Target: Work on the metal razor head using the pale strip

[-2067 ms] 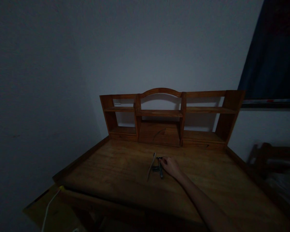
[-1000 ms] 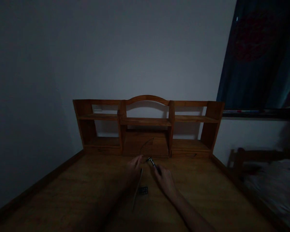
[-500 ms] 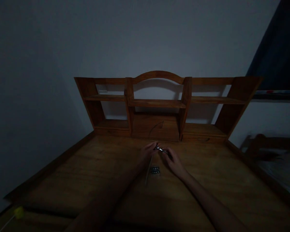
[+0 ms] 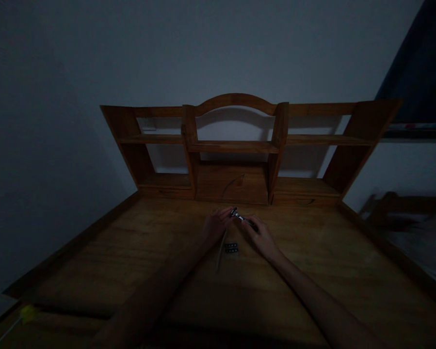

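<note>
The room is dim. Over a wooden desk (image 4: 130, 261), my right hand (image 4: 263, 237) grips the handle of a small metal razor-like tool (image 4: 238, 215), whose shiny head points left. My left hand (image 4: 215, 226) meets that head with its fingertips. Just below the hands, a small dark flat piece (image 4: 231, 247) lies on the desk. Beside it lies a thin pale strip (image 4: 221, 249), partly under my left hand.
A wooden shelf unit (image 4: 235, 145) with open compartments stands at the back of the desk against a pale wall. A dark curtain (image 4: 417, 72) hangs at upper right. A bed frame (image 4: 403, 208) is at right. A yellow-tipped cord (image 4: 24, 317) shows at lower left.
My right hand lifted the tool off the desk, and my left hand came in and took hold of its head. The dark piece and strip stayed on the desk.
</note>
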{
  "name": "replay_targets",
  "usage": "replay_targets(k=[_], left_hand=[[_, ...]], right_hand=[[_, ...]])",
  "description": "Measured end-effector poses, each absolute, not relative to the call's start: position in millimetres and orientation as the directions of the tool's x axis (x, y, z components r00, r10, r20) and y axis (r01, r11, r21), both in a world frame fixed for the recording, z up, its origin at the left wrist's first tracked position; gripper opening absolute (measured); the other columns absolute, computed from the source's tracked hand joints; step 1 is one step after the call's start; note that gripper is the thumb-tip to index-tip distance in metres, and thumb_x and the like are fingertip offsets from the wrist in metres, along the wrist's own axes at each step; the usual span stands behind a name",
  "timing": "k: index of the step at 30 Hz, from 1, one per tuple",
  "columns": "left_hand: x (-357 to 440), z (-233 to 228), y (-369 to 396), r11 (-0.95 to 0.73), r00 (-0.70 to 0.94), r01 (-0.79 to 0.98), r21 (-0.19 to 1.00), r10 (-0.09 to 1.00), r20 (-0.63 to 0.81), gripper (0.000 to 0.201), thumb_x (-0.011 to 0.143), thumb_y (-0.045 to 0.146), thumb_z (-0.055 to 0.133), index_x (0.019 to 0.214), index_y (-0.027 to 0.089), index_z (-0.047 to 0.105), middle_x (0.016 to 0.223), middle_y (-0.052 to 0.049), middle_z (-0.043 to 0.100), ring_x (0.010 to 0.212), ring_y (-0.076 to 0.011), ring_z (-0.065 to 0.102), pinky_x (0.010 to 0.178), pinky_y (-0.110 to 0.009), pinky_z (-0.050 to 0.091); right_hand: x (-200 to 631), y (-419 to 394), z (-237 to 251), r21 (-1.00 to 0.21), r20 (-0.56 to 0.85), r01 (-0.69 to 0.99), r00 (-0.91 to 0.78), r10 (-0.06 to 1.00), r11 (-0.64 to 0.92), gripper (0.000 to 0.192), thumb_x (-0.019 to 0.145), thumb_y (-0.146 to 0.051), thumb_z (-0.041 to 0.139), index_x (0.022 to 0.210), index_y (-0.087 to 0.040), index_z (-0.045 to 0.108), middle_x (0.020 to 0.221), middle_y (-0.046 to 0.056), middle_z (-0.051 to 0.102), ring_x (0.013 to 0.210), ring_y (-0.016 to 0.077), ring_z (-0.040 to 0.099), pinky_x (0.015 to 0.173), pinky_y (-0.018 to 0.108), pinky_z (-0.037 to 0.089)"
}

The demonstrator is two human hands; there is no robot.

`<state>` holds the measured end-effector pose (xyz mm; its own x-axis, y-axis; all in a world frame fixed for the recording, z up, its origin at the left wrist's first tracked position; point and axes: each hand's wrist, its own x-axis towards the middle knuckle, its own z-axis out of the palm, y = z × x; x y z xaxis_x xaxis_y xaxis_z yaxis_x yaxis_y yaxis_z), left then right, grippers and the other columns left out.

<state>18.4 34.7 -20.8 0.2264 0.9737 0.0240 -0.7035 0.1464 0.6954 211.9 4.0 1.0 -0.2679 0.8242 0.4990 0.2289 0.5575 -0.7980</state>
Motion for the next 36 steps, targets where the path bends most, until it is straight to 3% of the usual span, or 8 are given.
replay_targets(k=[4, 6, 9, 12, 19, 29, 36], left_hand=[[17.4, -11.6, 30.0, 0.245, 0.373, -0.759, 0.603, 0.923, 0.095, 0.063, 0.096, 0.048, 0.034, 0.135, 0.0, 0.047, 0.142, -0.019, 0.049, 0.14, -0.0253, 0.036, 0.119, -0.039, 0.021], [19.7, -7.2, 26.4, 0.273, 0.42, -0.753, 0.599, 0.9, 0.117, 0.069, 0.095, 0.054, 0.033, 0.138, 0.001, 0.045, 0.145, -0.019, 0.046, 0.141, -0.0266, 0.033, 0.119, -0.039, 0.02], [23.0, -2.2, 22.0, 0.307, 0.479, -0.73, 0.611, 0.867, 0.136, 0.072, 0.094, 0.058, 0.032, 0.138, 0.003, 0.045, 0.148, -0.018, 0.043, 0.143, -0.0266, 0.029, 0.119, -0.039, 0.019], [25.5, 3.0, 17.9, 0.316, 0.508, -0.716, 0.622, 0.848, 0.153, 0.075, 0.093, 0.061, 0.031, 0.138, 0.002, 0.045, 0.148, -0.019, 0.041, 0.144, -0.0264, 0.028, 0.12, -0.039, 0.017], [30.2, 13.4, 9.3, 0.331, 0.542, -0.681, 0.653, 0.828, 0.145, 0.076, 0.092, 0.061, 0.031, 0.138, 0.002, 0.044, 0.145, -0.019, 0.045, 0.144, -0.0253, 0.027, 0.12, -0.038, 0.018], [29.0, 7.5, 14.7, 0.374, 0.549, -0.71, 0.597, 0.825, 0.136, 0.087, 0.09, 0.066, 0.03, 0.135, -0.008, 0.04, 0.144, -0.028, 0.043, 0.142, -0.0278, 0.032, 0.12, -0.036, 0.019], [29.6, 11.5, 17.1, 0.307, 0.513, -0.674, 0.672, 0.849, 0.127, 0.076, 0.091, 0.061, 0.032, 0.126, -0.004, 0.053, 0.139, -0.024, 0.05, 0.138, -0.0266, 0.039, 0.119, -0.035, 0.024]], right_hand=[[213.7, 7.8, 0.3, -0.881, 0.42, 0.121, -0.244, 0.874, 0.457, 0.037, 0.093, -0.051, 0.049, 0.087, -0.019, 0.067, 0.088, 0.003, 0.067, 0.087, 0.0193, 0.06, 0.08, 0.029, 0.044], [214.7, 10.1, -2.2, -0.918, 0.36, 0.079, -0.248, 0.899, 0.39, 0.04, 0.091, -0.054, 0.051, 0.081, -0.019, 0.066, 0.078, 0.001, 0.064, 0.075, 0.0163, 0.058, 0.068, 0.025, 0.043], [215.4, 13.4, -7.1, -0.966, 0.229, 0.05, -0.275, 0.934, 0.252, 0.042, 0.086, -0.058, 0.057, 0.073, -0.018, 0.064, 0.059, -0.002, 0.054, 0.051, 0.0107, 0.045, 0.048, 0.023, 0.031], [215.4, 15.9, -9.7, -0.988, 0.138, 0.018, -0.333, 0.933, 0.153, 0.044, 0.084, -0.058, 0.058, 0.07, -0.017, 0.063, 0.049, -0.004, 0.046, 0.042, 0.0082, 0.035, 0.043, 0.023, 0.022], [216.2, 16.5, -6.8, -0.994, 0.112, -0.026, -0.312, 0.943, 0.11, 0.044, 0.081, -0.057, 0.062, 0.062, -0.017, 0.059, 0.047, -0.005, 0.042, 0.041, 0.0078, 0.033, 0.042, 0.024, 0.017], [219.8, 17.9, -7.9, -0.99, 0.144, -0.037, -0.207, 0.968, 0.139, 0.041, 0.075, -0.055, 0.068, 0.059, -0.018, 0.058, 0.057, -0.001, 0.048, 0.052, 0.0107, 0.04, 0.047, 0.024, 0.025], [218.5, 18.5, -7.4, -0.989, 0.135, -0.089, -0.191, 0.972, 0.12, 0.043, 0.071, -0.056, 0.071, 0.059, -0.017, 0.058, 0.058, -0.001, 0.049, 0.053, 0.0103, 0.041, 0.047, 0.023, 0.026]])
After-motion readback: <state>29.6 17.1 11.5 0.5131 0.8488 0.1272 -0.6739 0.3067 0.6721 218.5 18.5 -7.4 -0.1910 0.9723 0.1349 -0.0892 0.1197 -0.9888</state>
